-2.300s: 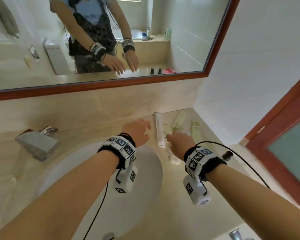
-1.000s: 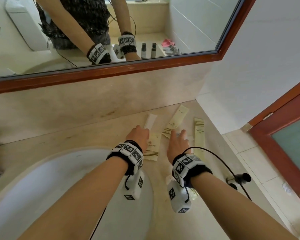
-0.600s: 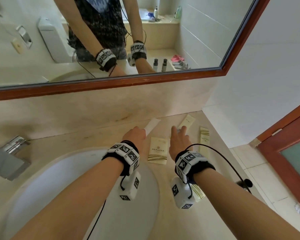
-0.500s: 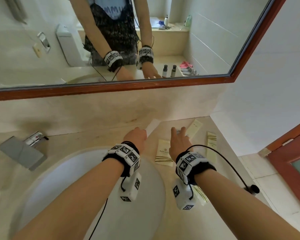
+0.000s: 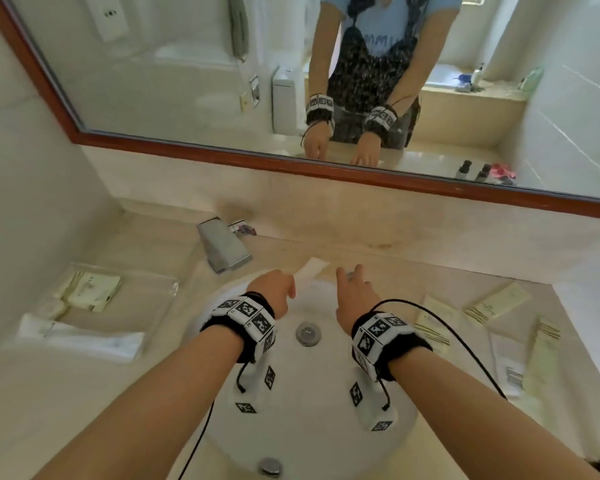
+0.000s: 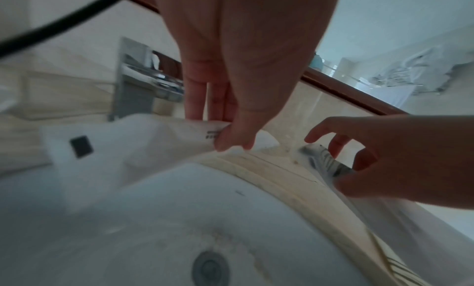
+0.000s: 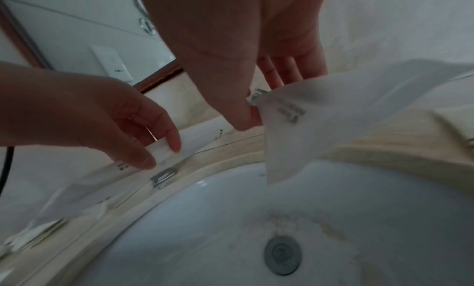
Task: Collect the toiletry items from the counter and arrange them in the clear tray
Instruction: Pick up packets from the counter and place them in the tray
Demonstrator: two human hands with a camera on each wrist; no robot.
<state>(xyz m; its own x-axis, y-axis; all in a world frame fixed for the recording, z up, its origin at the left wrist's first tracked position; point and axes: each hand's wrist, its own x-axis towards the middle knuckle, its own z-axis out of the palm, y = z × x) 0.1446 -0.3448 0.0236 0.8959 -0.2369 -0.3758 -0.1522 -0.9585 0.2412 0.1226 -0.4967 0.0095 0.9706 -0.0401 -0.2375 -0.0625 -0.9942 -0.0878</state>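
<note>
My left hand [image 5: 286, 289] pinches a long white packet [image 5: 310, 268] between thumb and fingers over the sink's back rim; the left wrist view shows that pinch [image 6: 231, 140] on the packet [image 6: 153, 144]. My right hand [image 5: 349, 277] is beside it and, in the right wrist view, pinches the corner [image 7: 251, 112] of a translucent white packet [image 7: 333, 112] with printed text. The clear tray [image 5: 153, 303] sits on the counter at the left, holding cream sachets [image 5: 90, 292] and a white tube [image 5: 80, 337]. Cream sachets [image 5: 496, 303] lie on the counter to the right.
The white sink basin [image 5: 309, 393] with its drain [image 5: 307, 333] lies under both hands. A chrome faucet [image 5: 224, 249] stands between the hands and the tray. A wall closes the left side, and the mirror [image 5: 187, 81] runs along the back. A black cable [image 5: 465, 344] trails from my right wrist.
The view has swung left from the right counter to the sink and tray. Both hands have left the sachets on the right and moved over the basin, each carrying a packet.
</note>
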